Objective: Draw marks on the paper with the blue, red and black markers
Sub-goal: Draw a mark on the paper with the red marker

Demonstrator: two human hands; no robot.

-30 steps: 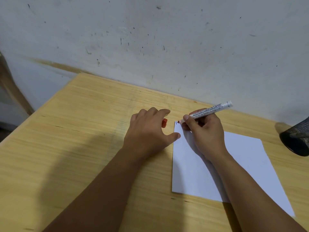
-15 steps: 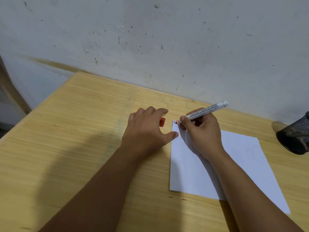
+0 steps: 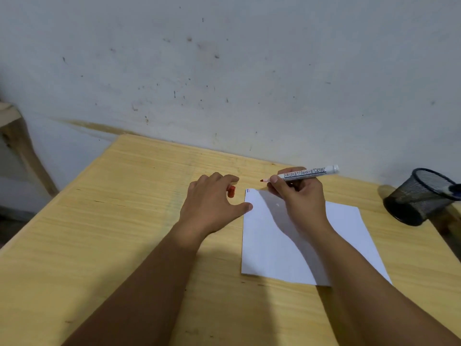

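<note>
Since half a second ago, your right hand (image 3: 298, 196) has lifted the red marker (image 3: 303, 174) off the sheet, so its red tip now hangs over bare wood just past the paper's top left corner. You grip the marker between thumb and fingers, its barrel nearly level and its white end pointing to the right of the frame.

Your left hand (image 3: 212, 203) lies palm down on the table (image 3: 112, 221), fingers curled over the red cap (image 3: 231, 191), which shows just beyond your fingertips. Whether you are pinching the cap or only resting on it is hard to tell. Your thumb reaches right and touches the left edge of the paper (image 3: 272, 245) near its top.

That paper lies flat at centre right of the frame. Two short marks, one blue and one red (image 3: 247, 190), sit side by side at its top left corner. Your right wrist and forearm cross the sheet and hide much of its middle and lower right, and their shadow falls across the part left of them.

At the right edge of the frame, well apart from the paper, a black mesh pen cup (image 3: 419, 198) stands tilted on the table, with something blue poking from its rim; it is too cut off to name. Behind the table rises a scuffed, speckled wall (image 3: 224, 71), and at the far left a wooden frame (image 3: 22, 146) leans into view.
</note>
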